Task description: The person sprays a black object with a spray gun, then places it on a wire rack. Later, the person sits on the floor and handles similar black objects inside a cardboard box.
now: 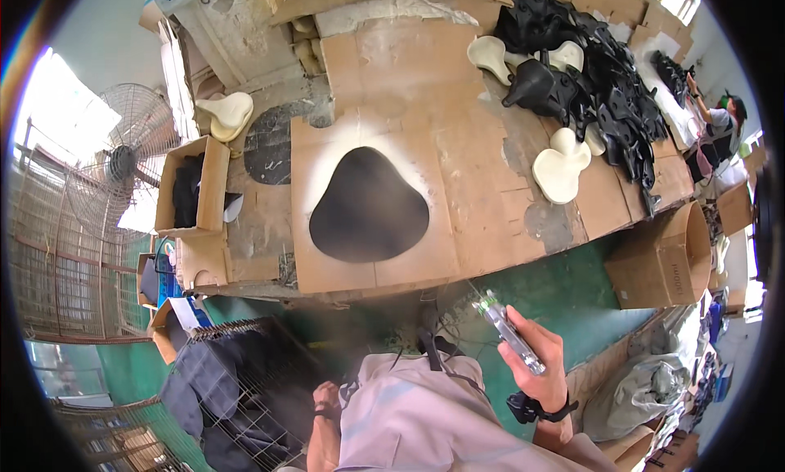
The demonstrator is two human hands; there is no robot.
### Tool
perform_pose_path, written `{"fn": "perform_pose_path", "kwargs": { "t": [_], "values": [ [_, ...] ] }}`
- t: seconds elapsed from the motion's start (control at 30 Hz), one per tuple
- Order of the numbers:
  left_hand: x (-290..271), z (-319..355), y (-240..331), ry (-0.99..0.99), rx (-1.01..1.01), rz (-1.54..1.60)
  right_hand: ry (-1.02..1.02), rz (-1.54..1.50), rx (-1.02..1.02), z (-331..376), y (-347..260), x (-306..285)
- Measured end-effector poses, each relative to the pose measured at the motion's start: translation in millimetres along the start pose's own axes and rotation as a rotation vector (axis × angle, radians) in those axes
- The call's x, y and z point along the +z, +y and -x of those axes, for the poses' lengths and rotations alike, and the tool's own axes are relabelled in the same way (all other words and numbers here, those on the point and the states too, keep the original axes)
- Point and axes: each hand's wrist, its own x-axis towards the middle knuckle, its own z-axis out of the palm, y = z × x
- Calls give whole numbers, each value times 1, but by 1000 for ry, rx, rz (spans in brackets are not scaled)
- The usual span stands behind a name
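Note:
My right hand (536,353), with a dark band at its wrist, is closed round a slim silver-and-clear handheld tool (511,339) with a green-tinted tip. It points up and left toward the table's front edge. What kind of tool it is, I cannot tell. On a cardboard sheet (315,271) ahead lies a flat black rounded-triangle piece (368,206), shaped like a bicycle saddle cover, with pale overspray around it and a haze over its lower part. My left hand (325,394) hangs low beside my pale apron (409,406), fingers curled, with nothing visible in them.
Cream saddle foam pads (561,168) and a heap of black saddle shells (630,112) fill the table's right side. A box of black pieces (190,186) and another pad (227,112) are left. Black sheets lie on a wire rack (237,390). Another person (724,124) works far right.

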Motion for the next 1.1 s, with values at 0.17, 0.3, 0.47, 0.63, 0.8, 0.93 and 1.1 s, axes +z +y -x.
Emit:
{"fn": "perform_pose_path", "kwargs": {
  "t": [0.17,0.3,0.47,0.63,0.8,0.93,1.1],
  "values": [
    [-35,-32,55,190,-547,1093,-109,-22,-88,-11,-14,26],
    [-49,-43,87,286,-608,890,-170,-28,-83,-15,-21,36],
    [-41,-48,67,207,-678,766,-275,-10,-100,-10,-23,41],
    [-15,-43,-28,139,-269,624,-276,-30,-17,0,-25,31],
    [-26,-43,44,158,-592,593,-194,5,151,20,-12,17],
    [-31,-51,63,224,-611,817,-57,-1,218,29,0,12],
    [-42,-71,55,158,-570,886,75,5,147,22,6,17]
  ]
}}
